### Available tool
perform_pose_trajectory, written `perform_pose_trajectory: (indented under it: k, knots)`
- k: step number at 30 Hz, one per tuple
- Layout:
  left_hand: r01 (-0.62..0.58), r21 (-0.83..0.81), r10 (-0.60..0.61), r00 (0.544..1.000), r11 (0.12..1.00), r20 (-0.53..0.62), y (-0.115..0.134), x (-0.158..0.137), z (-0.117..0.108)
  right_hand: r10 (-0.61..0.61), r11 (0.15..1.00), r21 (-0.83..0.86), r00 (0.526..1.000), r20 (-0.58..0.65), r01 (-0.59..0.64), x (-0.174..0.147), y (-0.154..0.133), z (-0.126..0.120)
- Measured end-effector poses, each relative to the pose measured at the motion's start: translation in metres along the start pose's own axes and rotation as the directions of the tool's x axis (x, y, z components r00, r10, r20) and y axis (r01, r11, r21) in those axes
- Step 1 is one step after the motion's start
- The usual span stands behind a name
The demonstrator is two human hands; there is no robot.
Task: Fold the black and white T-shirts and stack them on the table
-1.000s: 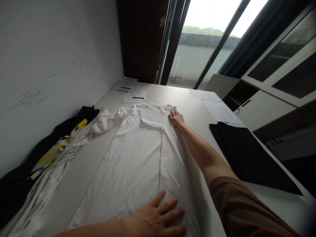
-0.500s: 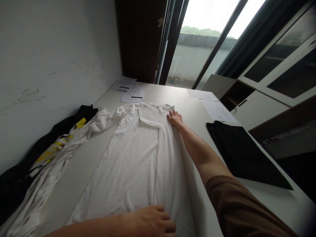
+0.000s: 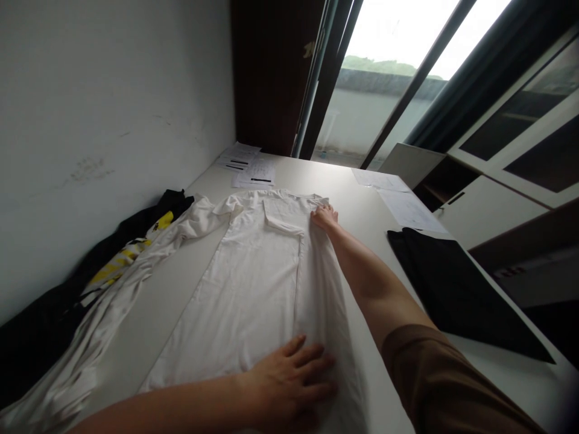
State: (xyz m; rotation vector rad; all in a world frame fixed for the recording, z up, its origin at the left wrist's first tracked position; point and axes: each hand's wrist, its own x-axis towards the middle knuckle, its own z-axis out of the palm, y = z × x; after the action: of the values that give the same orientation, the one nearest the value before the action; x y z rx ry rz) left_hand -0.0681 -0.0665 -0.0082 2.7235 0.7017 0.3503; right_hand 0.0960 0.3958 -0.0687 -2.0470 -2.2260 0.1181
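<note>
A white T-shirt lies spread on the table, with one side folded inward and its short sleeve turned back over the body. At its far right shoulder, my right hand has its fingers bent and closed on the fabric near the neckline. My left hand is over the lower right part of the shirt, palm down with the fingers spread; slight blur softens the fingertips. The shirt's right edge bulges in a loose curve beside my right forearm.
Along the wall, a heap of white, yellow and black clothes borders the white table. A folded black garment lies at the right. Papers lie at the far left, and more sheets at the far right.
My right hand's fingers have gone from lying flat to bent on the shoulder fabric. My left hand has moved forward and spread its fingers. The shirt's right edge has shifted.
</note>
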Motion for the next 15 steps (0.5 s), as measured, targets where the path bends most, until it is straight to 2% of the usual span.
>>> perform_pose_trajectory:
  k: [3,5,6,8,10,11,13,15]
  knots:
    - [0.004,0.011,-0.004,1.0,1.0,-0.005,0.0,-0.003,0.004,-0.123,0.991,0.043,0.988,-0.095,0.127,-0.012,-0.05,-0.002]
    - [0.004,0.049,-0.004,1.0,0.999,-0.009,0.0,-0.004,0.006,-0.261,0.955,0.108,0.954,-0.144,0.278,-0.022,-0.091,-0.001]
    - [0.003,0.076,-0.002,1.0,0.997,-0.01,0.001,-0.005,0.007,-0.346,0.919,0.14,0.925,-0.155,0.367,-0.027,-0.112,-0.001]
    - [0.001,0.139,0.001,1.0,0.99,-0.015,0.002,-0.008,0.009,-0.516,0.818,0.185,0.836,-0.184,0.545,-0.039,-0.155,0.001]
    - [0.003,0.197,0.002,1.0,0.98,-0.029,0.002,-0.009,0.013,-0.632,0.721,0.209,0.751,-0.193,0.661,-0.052,-0.196,0.002]
    - [0.003,0.219,0.006,0.999,0.976,-0.04,0.001,-0.009,0.016,-0.67,0.682,0.216,0.716,-0.196,0.698,-0.058,-0.215,0.003]
    - [-0.001,0.241,0.016,0.998,0.971,-0.058,-0.001,-0.009,0.021,-0.701,0.647,0.228,0.685,-0.2,0.728,-0.069,-0.247,0.007]
    - [-0.016,0.238,0.034,0.997,0.971,-0.072,-0.004,-0.008,0.024,-0.685,0.666,0.242,0.707,-0.178,0.706,-0.078,-0.27,0.012]
